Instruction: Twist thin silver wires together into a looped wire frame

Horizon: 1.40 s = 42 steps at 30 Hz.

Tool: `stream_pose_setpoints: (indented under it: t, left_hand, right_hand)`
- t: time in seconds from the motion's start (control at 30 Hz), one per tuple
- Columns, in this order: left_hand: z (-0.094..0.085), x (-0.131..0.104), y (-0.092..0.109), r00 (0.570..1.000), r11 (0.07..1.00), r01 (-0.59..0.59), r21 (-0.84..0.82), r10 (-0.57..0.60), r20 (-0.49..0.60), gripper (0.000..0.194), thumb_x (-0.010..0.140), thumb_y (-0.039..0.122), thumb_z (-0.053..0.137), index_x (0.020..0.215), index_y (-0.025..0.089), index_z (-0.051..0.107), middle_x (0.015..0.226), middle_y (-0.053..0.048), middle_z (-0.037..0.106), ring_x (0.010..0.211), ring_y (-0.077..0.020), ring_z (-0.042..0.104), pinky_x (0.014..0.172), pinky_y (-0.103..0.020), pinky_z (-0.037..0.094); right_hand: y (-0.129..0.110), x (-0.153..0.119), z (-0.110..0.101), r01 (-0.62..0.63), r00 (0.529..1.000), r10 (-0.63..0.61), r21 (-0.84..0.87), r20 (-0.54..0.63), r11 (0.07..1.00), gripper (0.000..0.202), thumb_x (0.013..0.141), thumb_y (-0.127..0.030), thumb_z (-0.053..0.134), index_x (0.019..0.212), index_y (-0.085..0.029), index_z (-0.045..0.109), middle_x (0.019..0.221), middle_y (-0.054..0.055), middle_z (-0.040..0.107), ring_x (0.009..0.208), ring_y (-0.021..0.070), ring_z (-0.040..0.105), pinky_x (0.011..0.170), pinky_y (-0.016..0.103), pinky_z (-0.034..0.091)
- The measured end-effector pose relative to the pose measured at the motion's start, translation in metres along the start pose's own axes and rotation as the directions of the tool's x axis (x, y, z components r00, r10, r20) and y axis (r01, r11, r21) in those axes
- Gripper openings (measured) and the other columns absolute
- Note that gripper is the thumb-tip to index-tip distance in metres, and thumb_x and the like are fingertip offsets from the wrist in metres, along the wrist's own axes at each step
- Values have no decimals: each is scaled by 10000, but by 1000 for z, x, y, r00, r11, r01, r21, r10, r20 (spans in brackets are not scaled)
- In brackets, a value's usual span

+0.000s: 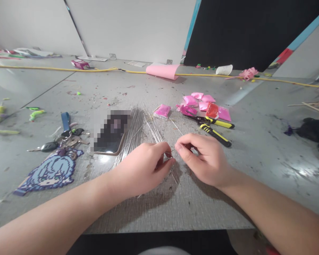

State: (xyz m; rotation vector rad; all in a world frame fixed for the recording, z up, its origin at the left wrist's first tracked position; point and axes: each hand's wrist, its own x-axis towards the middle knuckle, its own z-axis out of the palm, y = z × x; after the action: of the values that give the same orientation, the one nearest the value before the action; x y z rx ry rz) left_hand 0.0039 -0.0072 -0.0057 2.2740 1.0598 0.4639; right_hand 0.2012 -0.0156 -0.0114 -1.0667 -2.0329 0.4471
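Observation:
My left hand [146, 166] is closed in a pinch over the table, thumb and forefinger together on a thin metal wire. Facing it, my right hand [206, 159] pinches the same wire [173, 151], a short bit of which shows between the fingertips. Its full length is partly hidden by my fingers. A thin straight wire [176, 126] slants up just beyond my right fingers. Left of and beneath my left hand lies a thick bundle of straight silvery wires [136, 129]. A smaller loose group of wires [153, 128] lies beside it, running toward my left fingers.
Yellow-and-black pliers [215, 134] lie beyond my right hand, near pink packets [190, 101] and a red packet [212, 110]. A phone [113, 132], keys [71, 140] and a pixel-art charm [53, 170] are at left. A yellow cord [95, 70] crosses the back, past a pink sheet [162, 71].

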Motion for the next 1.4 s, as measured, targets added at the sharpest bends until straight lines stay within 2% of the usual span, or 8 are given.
stream_pose_setpoints:
  t: [0.6, 0.9, 1.4]
  left_hand:
    - [1, -1, -2, 1000, 994, -30, 104, 29, 10, 165, 945, 310, 485, 834, 188, 486, 622, 34, 537, 505, -96, 428, 486, -240, 303]
    - [0, -3, -1, 998, 985, -44, 168, 37, 43, 171, 952, 313, 459, 851, 180, 496, 681, -6, 573, 542, -122, 502, 500, -249, 333]
    - [-1, -2, -2, 997, 979, -30, 201, 14, 81, 187, 957, 357, 432, 856, 201, 451, 731, -21, 592, 589, -157, 533, 541, -277, 340]
  right_hand:
    - [1, 1, -1, 7, 999, -6, -23, 34, 1000, 142, 944, -231, 551, 822, -194, 613, 642, -25, 591, 575, 109, 518, 568, 260, 395]
    - [2, 1, -2, 22, 998, -20, -41, 54, 999, 121, 937, -222, 553, 833, -197, 610, 654, -21, 597, 584, 118, 533, 562, 260, 406]
    - [2, 1, -1, 25, 997, -22, -49, 75, 998, 133, 938, -212, 553, 817, -183, 599, 651, -29, 573, 582, 101, 509, 573, 254, 386]
